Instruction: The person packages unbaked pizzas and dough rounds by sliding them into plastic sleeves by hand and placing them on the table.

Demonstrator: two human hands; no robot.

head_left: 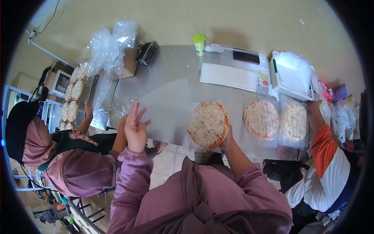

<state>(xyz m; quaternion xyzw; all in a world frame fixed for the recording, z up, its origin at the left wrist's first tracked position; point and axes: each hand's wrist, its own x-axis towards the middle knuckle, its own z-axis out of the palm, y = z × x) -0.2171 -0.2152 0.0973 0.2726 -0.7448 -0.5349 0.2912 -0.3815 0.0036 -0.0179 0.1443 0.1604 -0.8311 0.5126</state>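
My left hand (136, 128) is raised at the table's near edge, its fingers apart and nothing in it. Under the right side of a round pizza (208, 124) in a clear plastic bag is my right hand (230, 137); the pizza hides most of its fingers. White sauce streaks cover the pizza's top. To its right, a second bagged pizza (261, 119) lies flat on the metal table (163, 89), and beside that lies another bagged pizza (295, 121).
A white basket (276, 80) of plastic bags stands at the back right, near a phone (246, 57) and a green-lidded cup (199, 43). Co-workers stand on both sides. Several pizzas (74, 87) lie at far left, by a cardboard box (128, 64) with plastic bags.
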